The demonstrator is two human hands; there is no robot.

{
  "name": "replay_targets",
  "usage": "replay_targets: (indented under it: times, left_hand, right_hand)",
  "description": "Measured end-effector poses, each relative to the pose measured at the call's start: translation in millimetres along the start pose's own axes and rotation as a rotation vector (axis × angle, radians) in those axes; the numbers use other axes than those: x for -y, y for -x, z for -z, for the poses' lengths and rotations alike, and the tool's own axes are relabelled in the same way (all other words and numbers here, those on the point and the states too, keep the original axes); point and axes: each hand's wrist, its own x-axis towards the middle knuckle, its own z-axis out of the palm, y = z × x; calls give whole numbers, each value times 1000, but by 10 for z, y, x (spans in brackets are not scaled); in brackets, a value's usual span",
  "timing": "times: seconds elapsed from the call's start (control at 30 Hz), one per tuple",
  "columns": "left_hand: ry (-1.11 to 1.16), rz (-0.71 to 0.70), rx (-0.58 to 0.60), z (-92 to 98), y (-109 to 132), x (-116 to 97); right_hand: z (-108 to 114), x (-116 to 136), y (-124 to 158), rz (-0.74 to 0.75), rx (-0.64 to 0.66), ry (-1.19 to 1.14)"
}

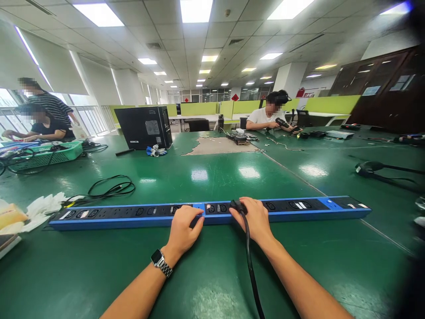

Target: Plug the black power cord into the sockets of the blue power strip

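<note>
R hand [255, 218]: fingers [248, 203] clamped on blk plug [237, 205], which sits btwn thumb & index, right at top face of the blue pwr strip [133, 223]; can't tell if seated. Cord [249, 261] hangs from plug twd wearer, beside R wrist. L hand [183, 227] on strip's near edge, L of plug, fingers curled over, thumb & index apart; grip unclear. Strip lies lengthwise across green counter [212, 270].

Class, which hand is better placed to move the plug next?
Probably the right hand: it holds the black plug at the power strip. The left hand touches the strip, away from the plug.
</note>
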Motion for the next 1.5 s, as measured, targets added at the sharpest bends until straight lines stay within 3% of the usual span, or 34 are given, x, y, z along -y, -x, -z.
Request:
replay_targets:
  times: [0.43,0.67,0.97,1.1,1.27,1.5]
  left_hand:
    - [6,-3,8,-6,4,6]
    - [6,1,22,-18,7,19]
    - [3,-19,76,5,16,-7]
    - [26,-68,124,0,12,-39]
    - [49,-134,174,-29,0,-105]
    - [-10,-191,95,-28,10,-178]
  right_hand:
    - [3,5,-15,-26,-3,-101]
    - [101,83,-52,-86,-80,-308]
    - [54,359,65,250,3,-450]
    - [80,402,85,312,62,-399]
    - [93,436,94,426,-4,-289]
    - [70,506,109,548,-11,-244]
